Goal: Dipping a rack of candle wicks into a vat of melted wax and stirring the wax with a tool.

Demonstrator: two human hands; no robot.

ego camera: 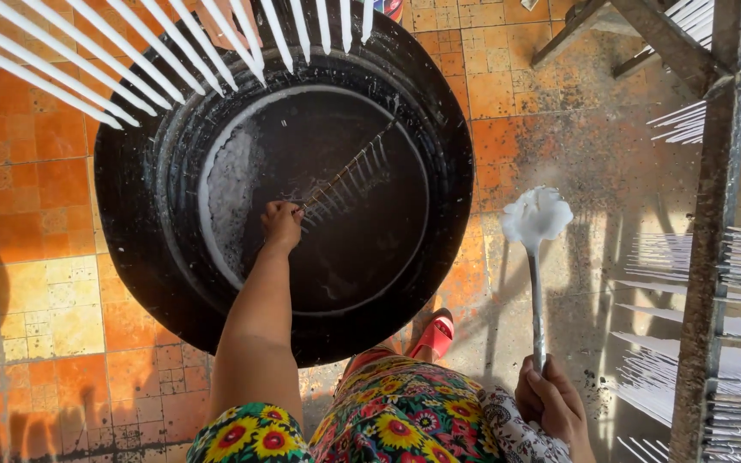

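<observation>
Big black vat (pixel 139 171) on orange tile floor (pixel 36 214). Left hand (pixel 282 225), fist closed on a rod of thin white sticks (pixel 345 176) over the vat's liquid. Right hand (pixel 551 399), right of vat, clamped on a wax-caked ladle (pixel 536 221).

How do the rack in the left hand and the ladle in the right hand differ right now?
The rack lies low across the dark liquid inside the black vat; the ladle is outside it, above the tiled floor. The rack is a bar with many thin white rods; the ladle is one long handle with a white-caked bowl. Left hand grips the rack's end, right hand the handle's end.
</observation>
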